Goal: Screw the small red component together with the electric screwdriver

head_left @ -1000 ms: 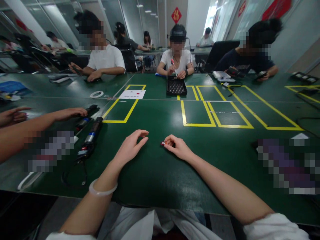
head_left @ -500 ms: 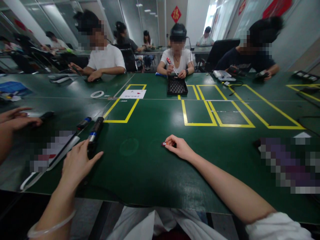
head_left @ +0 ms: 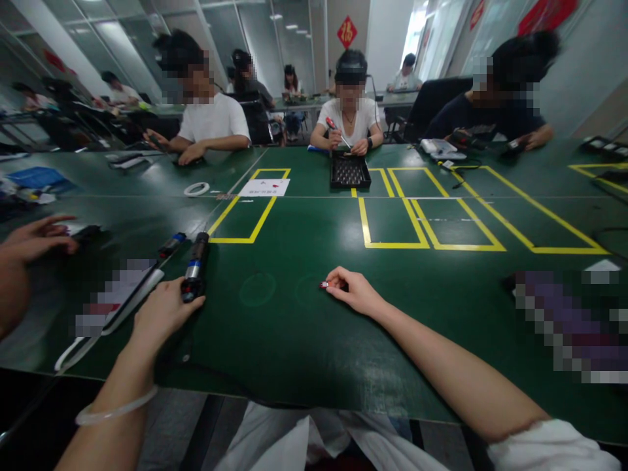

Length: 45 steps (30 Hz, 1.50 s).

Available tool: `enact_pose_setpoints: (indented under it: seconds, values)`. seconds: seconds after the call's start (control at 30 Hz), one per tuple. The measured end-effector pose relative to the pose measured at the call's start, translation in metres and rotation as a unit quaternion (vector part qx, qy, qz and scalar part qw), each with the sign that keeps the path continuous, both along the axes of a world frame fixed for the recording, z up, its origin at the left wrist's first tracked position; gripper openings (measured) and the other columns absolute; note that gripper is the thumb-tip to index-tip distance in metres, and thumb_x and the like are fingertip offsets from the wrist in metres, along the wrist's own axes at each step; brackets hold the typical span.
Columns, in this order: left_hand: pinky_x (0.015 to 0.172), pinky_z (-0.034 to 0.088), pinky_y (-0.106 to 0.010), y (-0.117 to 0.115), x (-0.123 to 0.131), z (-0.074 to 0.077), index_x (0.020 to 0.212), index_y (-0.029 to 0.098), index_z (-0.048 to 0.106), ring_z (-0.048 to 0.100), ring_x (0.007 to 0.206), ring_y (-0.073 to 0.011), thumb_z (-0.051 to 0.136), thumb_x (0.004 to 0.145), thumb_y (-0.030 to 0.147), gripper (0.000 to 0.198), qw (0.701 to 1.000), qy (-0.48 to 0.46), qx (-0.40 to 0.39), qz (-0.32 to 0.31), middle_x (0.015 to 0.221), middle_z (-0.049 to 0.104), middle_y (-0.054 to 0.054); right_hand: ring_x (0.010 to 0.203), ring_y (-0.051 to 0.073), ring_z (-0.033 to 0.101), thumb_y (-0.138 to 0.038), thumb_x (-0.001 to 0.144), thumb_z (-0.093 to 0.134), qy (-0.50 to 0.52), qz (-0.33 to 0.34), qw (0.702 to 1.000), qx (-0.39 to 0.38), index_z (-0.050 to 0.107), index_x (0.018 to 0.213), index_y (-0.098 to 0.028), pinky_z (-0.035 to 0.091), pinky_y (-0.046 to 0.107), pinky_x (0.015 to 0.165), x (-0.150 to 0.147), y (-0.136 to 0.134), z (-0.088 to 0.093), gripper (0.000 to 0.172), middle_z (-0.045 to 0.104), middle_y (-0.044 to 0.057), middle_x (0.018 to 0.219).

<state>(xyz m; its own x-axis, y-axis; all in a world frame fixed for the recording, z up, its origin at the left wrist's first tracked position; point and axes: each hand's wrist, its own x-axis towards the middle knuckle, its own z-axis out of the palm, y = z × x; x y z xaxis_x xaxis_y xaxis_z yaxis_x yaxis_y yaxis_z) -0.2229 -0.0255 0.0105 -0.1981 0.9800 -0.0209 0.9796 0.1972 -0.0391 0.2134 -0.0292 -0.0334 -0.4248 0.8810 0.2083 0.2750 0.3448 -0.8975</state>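
Observation:
My left hand (head_left: pixel 164 311) has its thumb and fingers around the near end of a black cylindrical tool (head_left: pixel 197 255) with silver and blue bands, which lies on the green table. Its exact kind is unclear; it resembles a flashlight. At the middle of the table, my right hand (head_left: pixel 350 288) pinches a small red piece (head_left: pixel 324 285) with a whitish part, mostly covered by the fingers. Just beyond my left hand lies a second, shorter black and blue cylinder (head_left: pixel 172 244).
A sheet in a white-edged holder (head_left: pixel 120 288) lies left of my left hand. Another person's hand (head_left: pixel 42 239) rests at the far left. Yellow tape frames (head_left: pixel 395 246) mark the table. Across it, a person works over a black tray (head_left: pixel 350 184). A blurred purple object (head_left: pixel 574 320) lies right.
My left hand has moved from spread beside the cylindrical tool to closing around its near end. The right hand keeps its pinch on the red piece. The view has shifted slightly.

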Motion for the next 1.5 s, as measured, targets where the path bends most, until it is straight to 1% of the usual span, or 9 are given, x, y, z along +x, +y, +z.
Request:
enact_pose_setpoints:
  seconds: [0.13,0.27,0.43,0.6,0.77,0.9,1.17,1.37,1.5]
  values:
    - [0.087,0.049,-0.046,-0.006,0.036,0.005,0.135,0.012,0.043,0.055,0.115,-0.0371,0.043,0.086,0.058,0.068,1.000,0.005,-0.014,-0.007,0.129,0.051,-0.022,0.070,0.012,0.058,-0.026,0.087,0.061,0.001,0.004,1.000,0.000,0.058,0.096,-0.017,0.047,0.025,0.069,0.000,0.000,-0.001,0.013,0.062,0.000,0.080]
    - [0.083,0.050,-0.044,-0.009,0.079,0.006,0.134,0.014,0.045,0.057,0.112,-0.0356,0.046,0.083,0.057,0.066,0.999,-0.007,-0.004,-0.042,0.126,0.053,-0.020,0.071,0.012,0.058,-0.025,0.087,0.060,-0.001,0.004,1.000,0.007,0.058,0.097,-0.018,0.047,0.025,0.070,0.000,0.000,-0.002,0.013,0.063,0.001,0.081]
    - [0.082,0.051,-0.040,-0.012,0.135,0.005,0.134,0.015,0.045,0.058,0.107,-0.0305,0.048,0.083,0.052,0.063,0.992,-0.021,0.013,-0.125,0.125,0.055,-0.015,0.071,0.012,0.059,-0.026,0.087,0.060,-0.002,0.006,1.000,0.009,0.058,0.097,-0.018,0.047,0.025,0.070,0.000,0.001,-0.004,0.013,0.064,0.001,0.082]
    - [0.086,0.050,-0.038,-0.016,0.187,0.004,0.133,0.015,0.045,0.057,0.109,-0.0283,0.054,0.083,0.047,0.060,0.974,-0.037,0.029,-0.222,0.125,0.055,-0.014,0.069,0.012,0.058,-0.026,0.087,0.060,-0.003,0.004,1.000,0.012,0.058,0.096,-0.018,0.047,0.025,0.068,0.000,0.001,-0.005,0.012,0.063,0.000,0.080]
    - [0.090,0.048,-0.037,-0.021,0.228,0.004,0.132,0.017,0.044,0.056,0.109,-0.0264,0.058,0.081,0.040,0.058,0.955,-0.057,0.036,-0.288,0.123,0.056,-0.012,0.064,0.011,0.056,-0.027,0.086,0.060,-0.007,-0.012,1.000,0.018,0.057,0.092,-0.018,0.045,0.024,0.064,-0.001,0.001,-0.004,0.011,0.060,-0.002,0.073]
    - [0.089,0.048,-0.037,-0.026,0.242,0.004,0.133,0.017,0.043,0.055,0.110,-0.0261,0.059,0.081,0.037,0.058,0.949,-0.064,0.038,-0.307,0.124,0.055,-0.012,0.061,0.011,0.056,-0.028,0.084,0.062,-0.024,-0.022,0.999,0.023,0.055,0.087,-0.019,0.045,0.023,0.062,-0.002,0.001,-0.003,0.012,0.059,-0.003,0.069]
    - [0.090,0.048,-0.036,-0.027,0.243,0.003,0.133,0.016,0.044,0.054,0.111,-0.0252,0.057,0.082,0.036,0.056,0.950,-0.085,0.035,-0.299,0.124,0.055,-0.012,0.058,0.010,0.056,-0.023,0.080,0.062,-0.058,-0.011,0.998,0.036,0.052,0.082,-0.019,0.042,0.022,0.060,-0.001,-0.001,0.001,0.011,0.059,-0.004,0.066]
    - [0.092,0.047,-0.037,-0.028,0.244,-0.003,0.135,0.015,0.043,0.053,0.112,-0.0263,0.054,0.084,0.036,0.056,0.947,-0.086,0.049,-0.305,0.125,0.054,-0.014,0.059,0.011,0.051,-0.020,0.077,0.065,-0.151,-0.034,0.982,0.108,0.051,0.079,-0.020,0.038,0.026,0.068,-0.006,-0.005,0.006,0.015,0.056,-0.006,0.062]
    - [0.093,0.046,-0.038,-0.030,0.246,-0.006,0.134,0.015,0.043,0.052,0.111,-0.0267,0.053,0.085,0.036,0.055,0.945,-0.073,0.067,-0.312,0.127,0.053,-0.014,0.062,0.012,0.052,-0.020,0.078,0.066,-0.158,-0.034,0.981,0.111,0.051,0.084,-0.020,0.037,0.026,0.069,-0.007,-0.004,0.004,0.016,0.056,-0.006,0.065]
